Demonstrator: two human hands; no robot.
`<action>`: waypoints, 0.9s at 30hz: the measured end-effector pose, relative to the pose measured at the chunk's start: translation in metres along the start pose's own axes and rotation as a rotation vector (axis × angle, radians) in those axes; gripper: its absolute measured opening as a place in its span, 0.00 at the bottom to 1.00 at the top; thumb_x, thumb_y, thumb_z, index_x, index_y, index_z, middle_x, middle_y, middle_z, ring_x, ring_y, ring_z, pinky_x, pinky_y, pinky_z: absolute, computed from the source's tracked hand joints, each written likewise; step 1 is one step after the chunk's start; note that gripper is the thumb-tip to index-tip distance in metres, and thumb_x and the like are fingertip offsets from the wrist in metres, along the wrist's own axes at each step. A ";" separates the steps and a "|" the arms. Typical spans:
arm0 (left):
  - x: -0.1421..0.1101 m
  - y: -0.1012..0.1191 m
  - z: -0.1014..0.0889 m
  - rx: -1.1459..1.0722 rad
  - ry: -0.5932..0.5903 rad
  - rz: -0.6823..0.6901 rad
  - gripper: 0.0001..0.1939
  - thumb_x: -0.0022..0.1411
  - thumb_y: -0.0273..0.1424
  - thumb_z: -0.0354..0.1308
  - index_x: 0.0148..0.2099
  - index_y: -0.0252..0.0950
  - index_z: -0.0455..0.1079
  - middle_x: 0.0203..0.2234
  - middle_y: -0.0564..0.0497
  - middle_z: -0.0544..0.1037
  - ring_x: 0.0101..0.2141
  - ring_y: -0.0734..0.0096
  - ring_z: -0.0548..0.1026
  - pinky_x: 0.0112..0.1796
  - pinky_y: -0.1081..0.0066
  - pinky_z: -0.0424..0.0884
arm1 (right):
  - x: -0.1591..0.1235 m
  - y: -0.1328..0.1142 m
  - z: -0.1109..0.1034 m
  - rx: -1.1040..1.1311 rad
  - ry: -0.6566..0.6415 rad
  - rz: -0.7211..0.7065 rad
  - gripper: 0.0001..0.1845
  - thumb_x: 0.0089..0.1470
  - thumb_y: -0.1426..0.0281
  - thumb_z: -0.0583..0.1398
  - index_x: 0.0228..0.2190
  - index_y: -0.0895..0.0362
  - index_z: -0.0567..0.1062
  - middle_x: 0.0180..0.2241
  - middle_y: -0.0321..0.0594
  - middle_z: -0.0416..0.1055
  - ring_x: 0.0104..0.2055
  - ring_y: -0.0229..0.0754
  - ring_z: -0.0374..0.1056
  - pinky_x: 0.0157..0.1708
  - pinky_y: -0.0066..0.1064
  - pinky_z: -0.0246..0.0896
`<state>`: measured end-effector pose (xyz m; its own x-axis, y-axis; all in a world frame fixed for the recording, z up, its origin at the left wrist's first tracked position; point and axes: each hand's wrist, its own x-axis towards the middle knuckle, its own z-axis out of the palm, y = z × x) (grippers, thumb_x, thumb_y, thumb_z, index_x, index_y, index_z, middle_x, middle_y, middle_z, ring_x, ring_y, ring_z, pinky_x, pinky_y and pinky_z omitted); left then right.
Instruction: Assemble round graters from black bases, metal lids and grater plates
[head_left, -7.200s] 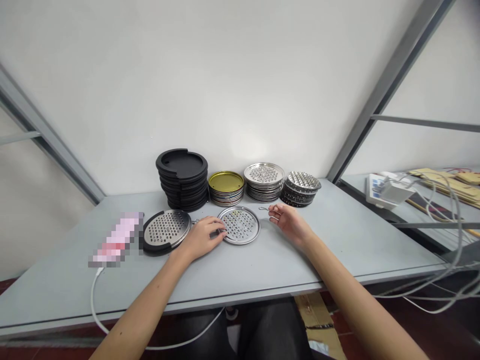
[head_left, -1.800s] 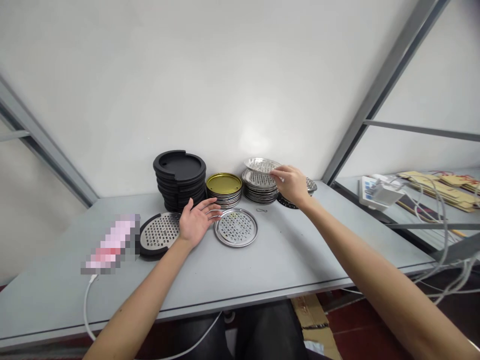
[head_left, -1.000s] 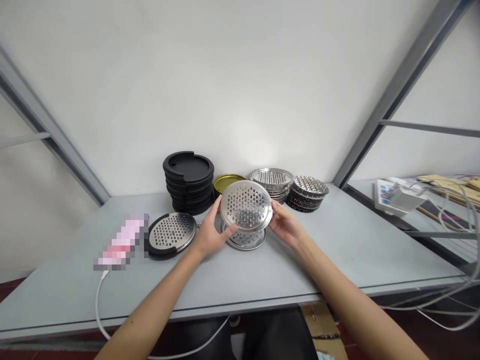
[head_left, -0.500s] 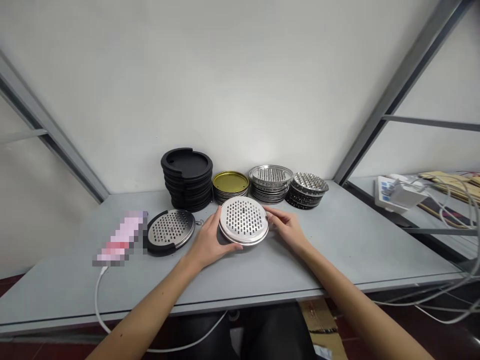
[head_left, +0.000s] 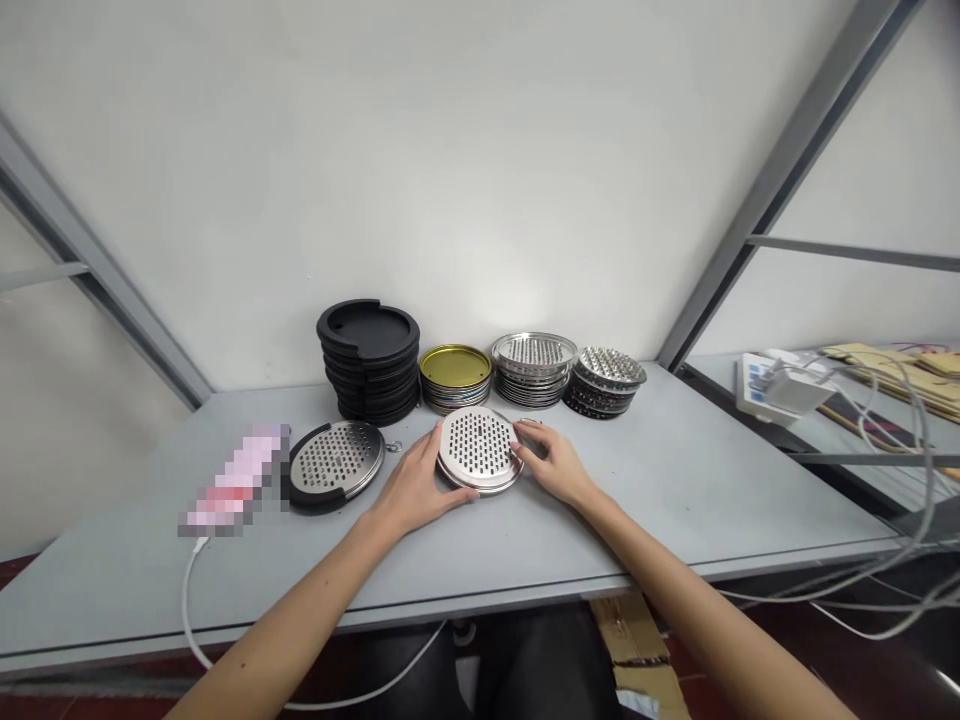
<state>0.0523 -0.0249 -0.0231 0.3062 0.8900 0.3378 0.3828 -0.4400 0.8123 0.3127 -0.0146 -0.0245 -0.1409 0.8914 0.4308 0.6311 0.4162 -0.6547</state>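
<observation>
Pale wall (head_left: 480,180) rises behind a grey table (head_left: 600,520); near the middle of this table lies the perforated metal disc (head_left: 480,450), its holed face up, with what seems another round rim just under it; I judge that the step in hand is matching these two round pieces, and the next move calls for even pressure along the edge; the left hand (head_left: 412,488) cups the left side, thumb stretched along the near edge; the right hand (head_left: 555,465) bends its fingers over the right edge; both grasp the disc between them, though how firmly I cannot tell; the forearms slant inward from the lower corners; farther left lies a black-rimmed grater (head_left: 334,460), and behind stand the black holders (head_left: 369,370) in a stack.
</observation>
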 end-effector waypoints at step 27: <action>0.005 -0.001 0.003 0.650 -0.152 0.055 0.51 0.49 0.58 0.60 0.64 0.27 0.55 0.62 0.30 0.59 0.64 0.42 0.54 0.61 0.48 0.55 | -0.004 0.002 0.013 -0.291 -0.097 -0.065 0.25 0.57 0.67 0.54 0.56 0.58 0.69 0.58 0.48 0.67 0.62 0.59 0.57 0.61 0.59 0.47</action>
<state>0.0559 -0.0205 -0.0235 0.4416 0.8583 0.2615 0.7955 -0.5093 0.3283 0.3045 -0.0149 -0.0352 -0.2515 0.8834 0.3954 0.8080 0.4165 -0.4167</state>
